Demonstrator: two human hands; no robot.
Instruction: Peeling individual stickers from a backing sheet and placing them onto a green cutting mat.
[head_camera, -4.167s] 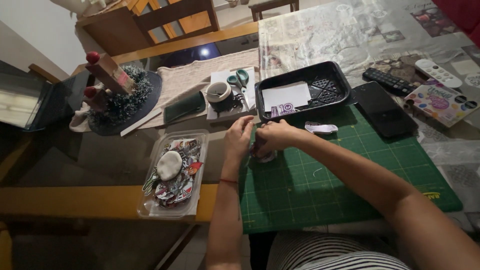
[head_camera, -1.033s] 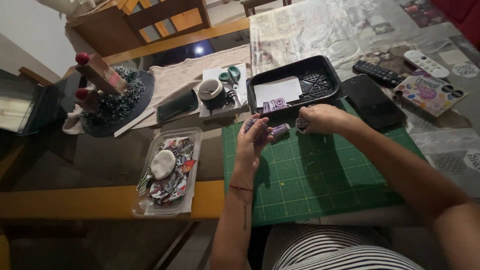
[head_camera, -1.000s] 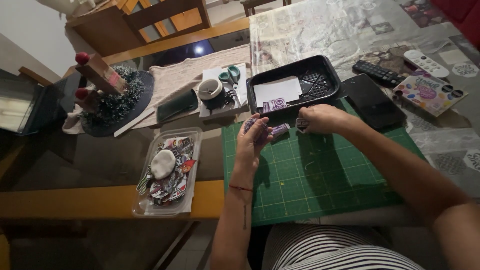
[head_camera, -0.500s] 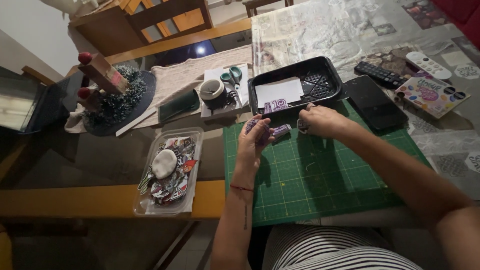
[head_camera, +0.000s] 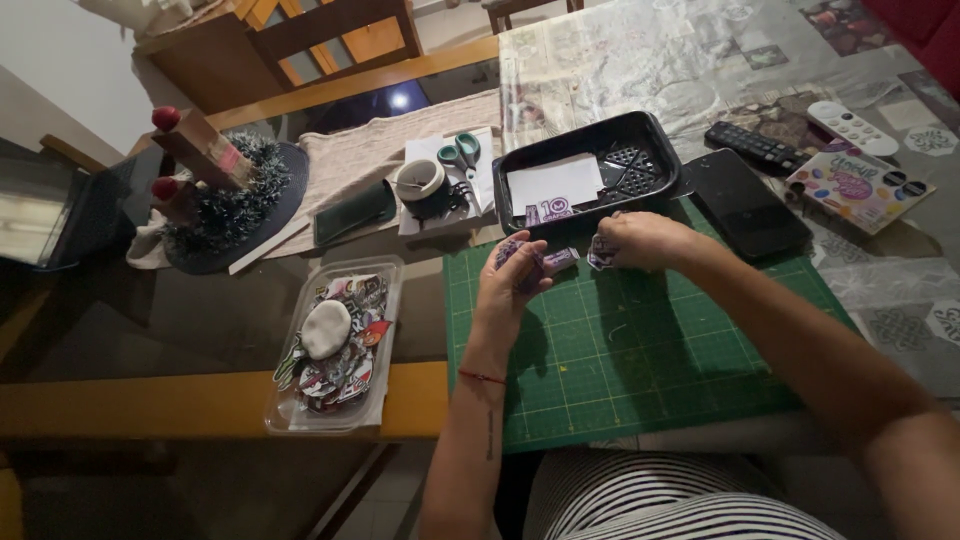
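The small purple cutouts (head_camera: 560, 259) look thin, light and easily creased, best pinched at the edges; the left hand (head_camera: 512, 283) curls its fingers around one, while the right hand (head_camera: 640, 240) closes on another just beside it; both hover over the green cutting mat (head_camera: 640, 350), the black tray (head_camera: 590, 172) just beyond them.

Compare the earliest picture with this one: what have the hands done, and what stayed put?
The two hands were pressed together at the green cutting mat's left upper corner. Now they are apart: the left hand has a small purple piece in its grip, and the right hand has shifted right, holding a small cut-out. The black tray, scissors and clear sticker box lie as before.
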